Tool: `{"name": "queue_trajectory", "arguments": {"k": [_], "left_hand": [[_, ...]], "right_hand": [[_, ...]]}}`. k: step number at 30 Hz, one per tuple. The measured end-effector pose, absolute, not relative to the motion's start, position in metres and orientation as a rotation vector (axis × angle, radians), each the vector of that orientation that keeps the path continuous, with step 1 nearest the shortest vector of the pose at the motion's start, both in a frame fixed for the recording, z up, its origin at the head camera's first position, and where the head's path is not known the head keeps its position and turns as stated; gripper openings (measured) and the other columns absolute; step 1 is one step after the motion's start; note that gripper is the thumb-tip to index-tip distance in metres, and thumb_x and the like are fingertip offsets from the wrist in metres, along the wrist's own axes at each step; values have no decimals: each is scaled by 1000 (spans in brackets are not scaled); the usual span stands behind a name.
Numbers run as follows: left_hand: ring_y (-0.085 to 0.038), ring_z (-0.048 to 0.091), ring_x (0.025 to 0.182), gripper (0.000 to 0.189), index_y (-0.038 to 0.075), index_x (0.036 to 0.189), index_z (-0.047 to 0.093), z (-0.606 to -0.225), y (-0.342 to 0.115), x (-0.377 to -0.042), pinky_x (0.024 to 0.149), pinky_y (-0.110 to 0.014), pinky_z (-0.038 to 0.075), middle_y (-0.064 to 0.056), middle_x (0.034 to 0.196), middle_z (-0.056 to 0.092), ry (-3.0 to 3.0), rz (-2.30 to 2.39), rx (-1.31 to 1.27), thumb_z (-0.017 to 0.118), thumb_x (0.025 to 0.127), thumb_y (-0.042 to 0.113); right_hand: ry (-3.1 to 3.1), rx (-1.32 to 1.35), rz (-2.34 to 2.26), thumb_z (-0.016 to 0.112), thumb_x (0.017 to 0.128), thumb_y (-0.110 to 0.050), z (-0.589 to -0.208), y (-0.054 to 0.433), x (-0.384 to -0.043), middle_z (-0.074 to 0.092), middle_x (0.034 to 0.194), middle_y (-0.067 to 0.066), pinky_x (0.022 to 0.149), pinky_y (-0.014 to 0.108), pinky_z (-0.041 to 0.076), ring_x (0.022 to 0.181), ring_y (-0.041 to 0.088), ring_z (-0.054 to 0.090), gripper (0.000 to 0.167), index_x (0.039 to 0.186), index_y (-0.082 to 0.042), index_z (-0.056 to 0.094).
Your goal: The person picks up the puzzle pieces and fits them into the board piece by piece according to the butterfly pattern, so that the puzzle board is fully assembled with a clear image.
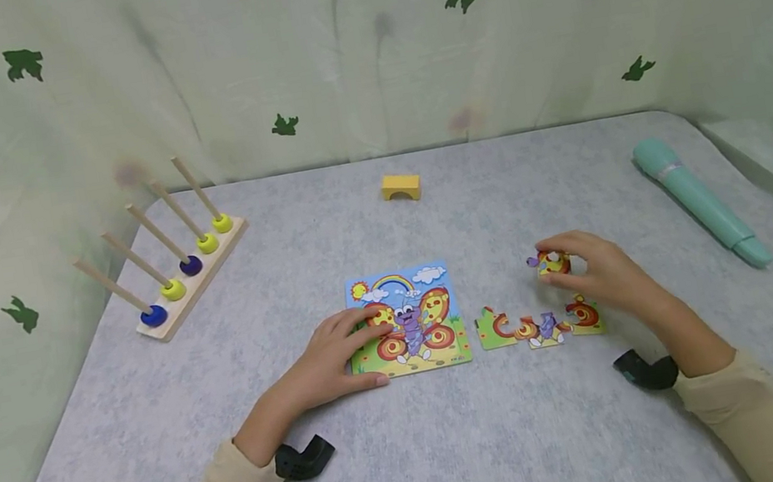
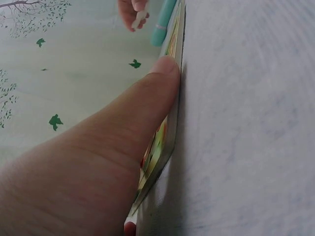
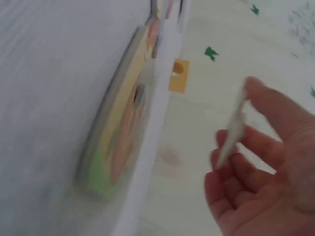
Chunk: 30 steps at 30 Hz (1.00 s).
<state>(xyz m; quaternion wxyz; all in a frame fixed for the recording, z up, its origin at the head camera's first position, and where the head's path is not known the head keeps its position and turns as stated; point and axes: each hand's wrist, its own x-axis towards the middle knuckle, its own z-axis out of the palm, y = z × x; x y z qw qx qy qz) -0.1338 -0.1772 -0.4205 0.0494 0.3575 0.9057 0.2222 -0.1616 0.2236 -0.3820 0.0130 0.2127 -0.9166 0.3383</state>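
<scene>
A square butterfly picture puzzle board (image 1: 410, 321) lies flat on the table, its rainbow and sun at the far side. My left hand (image 1: 335, 357) rests on the board's left part, fingers spread over the picture and thumb along the near edge. Close up in the left wrist view, the thumb (image 2: 133, 105) touches the board's rim. To the right, my right hand (image 1: 607, 269) pinches a jigsaw piece (image 1: 552, 261) with a red and yellow wing pattern, raised above the table. Below it, several joined puzzle pieces (image 1: 500, 332) form a row beside the board.
A wooden peg stacker (image 1: 197, 292) with blue and yellow beads stands at the left. A yellow arch block (image 1: 401, 186) sits toward the back. At the right lies a teal microphone-shaped object (image 1: 703, 203). A pale curtain (image 1: 357, 52) hangs behind the table.
</scene>
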Motion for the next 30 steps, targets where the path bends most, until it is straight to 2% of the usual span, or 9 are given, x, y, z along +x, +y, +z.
{"name": "queue_trajectory", "arguments": {"k": [11,20,30], "left_hand": [[-29,19,129,66,25,134,44,-418,-176,-133,100,-51,15,1,144,26,2758,676,1071,57,78,57],[-29,22,128,64,22,133,46,-417,-175,-131,99,-52,16,4,142,32,2784,638,1097,61,79,52],[-28,28,125,55,21,127,52,-414,-171,-132,99,-50,18,5,139,37,2829,614,1098,58,81,51]], "right_hand": [[-2638,927,1180,71,78,-18,-363,153,-150,55,115,5,86,42,40,107,21,47,45,118,-4,57],[-2736,1023,1174,72,78,-19,-385,106,-154,57,112,6,90,41,37,107,23,47,42,115,-2,59],[-2858,1057,1010,69,80,-25,-405,86,-164,57,107,5,83,33,41,99,18,48,37,111,-6,62]]}}
